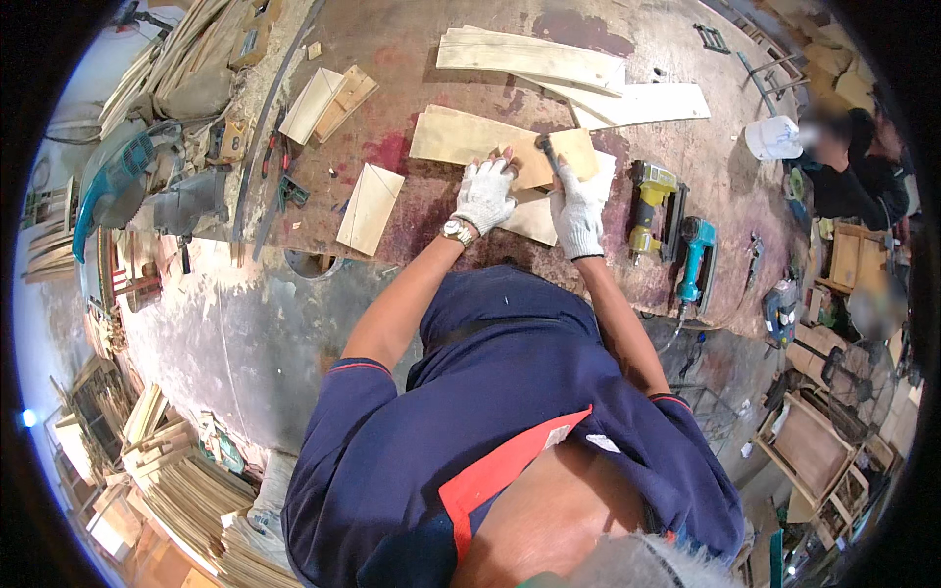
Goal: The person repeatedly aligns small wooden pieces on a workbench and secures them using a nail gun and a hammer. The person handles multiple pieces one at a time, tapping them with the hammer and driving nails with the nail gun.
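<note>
White knit gloves cover both hands. My left hand [485, 196], with a wristwatch [458, 230] below its cuff, rests its outstretched fingers on the lower edge of a pale wooden board [456, 135]. My right hand [578, 218] is closed around a slim tool with a dark end [546, 145]; its exact kind is unclear. That end lies over a tan wooden piece [580, 155], which overlaps the board. Another pale piece [531, 220] shows between my hands, partly hidden under the others.
Loose boards [529, 59] lie at the table's far side. A yellow nail gun [651, 208] and a teal nail gun [697, 257] with a hose stand right. Left are a marked wood piece [371, 209], pliers [290, 190] and a teal saw [123, 181]. A person in a white cap [774, 138] is at right.
</note>
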`<state>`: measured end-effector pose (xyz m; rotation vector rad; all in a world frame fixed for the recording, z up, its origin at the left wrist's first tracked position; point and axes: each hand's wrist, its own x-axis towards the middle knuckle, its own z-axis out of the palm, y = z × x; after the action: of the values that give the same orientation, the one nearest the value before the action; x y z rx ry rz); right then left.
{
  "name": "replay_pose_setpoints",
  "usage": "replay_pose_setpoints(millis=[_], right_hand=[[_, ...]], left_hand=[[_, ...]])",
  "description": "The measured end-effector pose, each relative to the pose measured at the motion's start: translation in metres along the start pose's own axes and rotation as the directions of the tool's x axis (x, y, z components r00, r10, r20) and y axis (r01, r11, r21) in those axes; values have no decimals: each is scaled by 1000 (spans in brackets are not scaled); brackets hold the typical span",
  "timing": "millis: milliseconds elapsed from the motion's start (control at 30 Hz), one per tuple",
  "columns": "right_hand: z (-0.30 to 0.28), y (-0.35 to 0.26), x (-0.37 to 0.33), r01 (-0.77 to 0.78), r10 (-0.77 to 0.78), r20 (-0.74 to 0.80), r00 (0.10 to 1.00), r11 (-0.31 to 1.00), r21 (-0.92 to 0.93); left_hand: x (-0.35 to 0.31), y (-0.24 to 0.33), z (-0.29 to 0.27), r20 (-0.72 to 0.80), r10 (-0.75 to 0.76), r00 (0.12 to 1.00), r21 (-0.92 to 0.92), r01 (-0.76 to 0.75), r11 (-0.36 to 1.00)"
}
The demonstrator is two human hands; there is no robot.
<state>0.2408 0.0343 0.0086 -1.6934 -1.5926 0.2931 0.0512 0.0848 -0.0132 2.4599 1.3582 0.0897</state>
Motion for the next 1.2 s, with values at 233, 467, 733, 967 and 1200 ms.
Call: replay_pose_setpoints(millis=[233,467,733,967,1200], right_hand=[[-14,15,-11,-176,153,196,969,978,109],[-57,47,-74,-508,509,102,855,781,363],[-71,121,-162,-542,566,-30,824,803,247],[-96,58,-150,-498,522,78,850,842,-211],[-88,86,-169,-351,412,-10,911,764,-541]], left_hand=[[-1,7,12,-244,49,969,140,-15,990],[-7,-10,-14,-461,66,885,-77,-115,990],[-37,-110,-35,-288,-883,369,-920,148,362],[-78,-274,-124,-99,-921,377,-881,396,257],[-122,-169,-33,-31,-560,828,112,560,821]])
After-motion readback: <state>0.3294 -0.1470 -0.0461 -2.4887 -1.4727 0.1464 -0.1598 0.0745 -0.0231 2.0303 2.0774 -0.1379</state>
